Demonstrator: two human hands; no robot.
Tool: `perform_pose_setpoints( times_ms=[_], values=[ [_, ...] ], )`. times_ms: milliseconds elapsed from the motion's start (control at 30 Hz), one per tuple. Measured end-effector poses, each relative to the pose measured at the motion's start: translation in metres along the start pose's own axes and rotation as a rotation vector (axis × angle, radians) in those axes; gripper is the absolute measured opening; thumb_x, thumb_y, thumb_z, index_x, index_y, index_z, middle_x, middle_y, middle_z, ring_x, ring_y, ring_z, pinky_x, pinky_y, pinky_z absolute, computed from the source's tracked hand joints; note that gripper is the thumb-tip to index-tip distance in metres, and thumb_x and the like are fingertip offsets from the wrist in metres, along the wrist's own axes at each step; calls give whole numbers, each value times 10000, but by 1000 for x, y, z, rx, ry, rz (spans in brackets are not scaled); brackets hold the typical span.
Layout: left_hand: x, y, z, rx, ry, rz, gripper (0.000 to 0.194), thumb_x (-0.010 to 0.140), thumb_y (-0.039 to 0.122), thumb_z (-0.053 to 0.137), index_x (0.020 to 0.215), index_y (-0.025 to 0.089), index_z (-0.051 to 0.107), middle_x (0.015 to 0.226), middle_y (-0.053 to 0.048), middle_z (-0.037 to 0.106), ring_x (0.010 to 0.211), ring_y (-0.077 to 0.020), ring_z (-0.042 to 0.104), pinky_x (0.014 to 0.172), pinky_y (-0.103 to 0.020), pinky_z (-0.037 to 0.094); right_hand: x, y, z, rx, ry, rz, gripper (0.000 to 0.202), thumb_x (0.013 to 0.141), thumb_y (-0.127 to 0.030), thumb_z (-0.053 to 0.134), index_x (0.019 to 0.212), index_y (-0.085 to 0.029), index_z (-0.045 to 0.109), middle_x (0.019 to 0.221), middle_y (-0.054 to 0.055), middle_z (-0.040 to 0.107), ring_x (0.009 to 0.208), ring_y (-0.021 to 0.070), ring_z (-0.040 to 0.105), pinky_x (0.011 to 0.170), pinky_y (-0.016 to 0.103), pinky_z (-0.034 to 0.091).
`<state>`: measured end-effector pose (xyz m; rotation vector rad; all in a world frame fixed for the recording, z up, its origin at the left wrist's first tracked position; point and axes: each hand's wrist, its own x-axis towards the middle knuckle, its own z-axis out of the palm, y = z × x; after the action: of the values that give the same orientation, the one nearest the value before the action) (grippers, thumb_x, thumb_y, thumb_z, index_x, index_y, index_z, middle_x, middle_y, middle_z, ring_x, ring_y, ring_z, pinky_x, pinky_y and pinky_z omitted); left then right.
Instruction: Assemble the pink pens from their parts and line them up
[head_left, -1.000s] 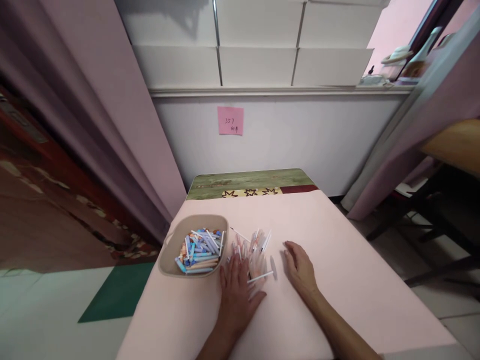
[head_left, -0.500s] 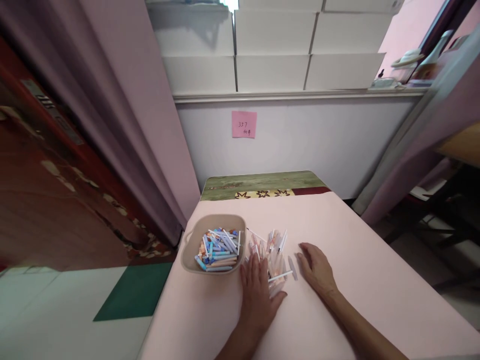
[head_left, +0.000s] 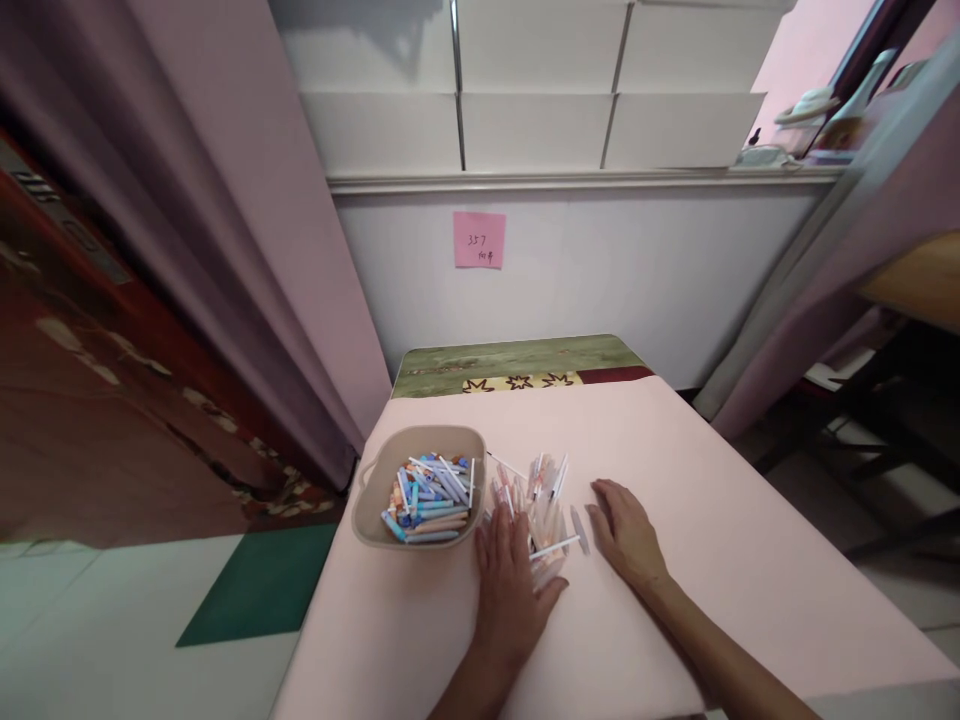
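Note:
A loose pile of slim pens [head_left: 551, 515], clear, pinkish and white, lies on the pink-covered table. My left hand [head_left: 511, 575] rests flat over the pile's near left side, fingers stretched out and touching some pens; it hides part of them. To the right of the pile, my right hand [head_left: 624, 530] lies on the table with slightly bent fingers and nothing in it. A single greyish pen [head_left: 580, 530] sits between the pile and that hand. Left of the pile stands a beige basket [head_left: 361, 515] filled with blue, lilac and orange pens [head_left: 435, 500].
The pale pink cloth [head_left: 720, 560] covers most of the table, leaving a green patterned strip [head_left: 517, 358] at the far end. Behind is a wall with a pink note [head_left: 480, 240]. Purple curtains [head_left: 247, 230] hang on the left, dark furniture [head_left: 892, 430] stands right.
The view has shifted slightly, so everything appears a little further left and up. Both hands keep nearly the same pose beside the pens.

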<state>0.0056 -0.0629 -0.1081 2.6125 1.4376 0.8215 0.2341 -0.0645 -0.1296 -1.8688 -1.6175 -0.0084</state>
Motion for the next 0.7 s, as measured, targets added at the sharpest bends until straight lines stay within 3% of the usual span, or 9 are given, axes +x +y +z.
perform_pose_setpoints(
  times_ms=[700],
  values=[
    [-2,1,0,-19,-67,-18,900,715,391,692,1453,124,251,1535,-190,243,1421,-345,173,1102,-544,268,0,5,2,-5,-1,-1,350,900,-329,419,1190,-183,548,1197,112,601,1122,246,540,991,440,428]
  ],
)
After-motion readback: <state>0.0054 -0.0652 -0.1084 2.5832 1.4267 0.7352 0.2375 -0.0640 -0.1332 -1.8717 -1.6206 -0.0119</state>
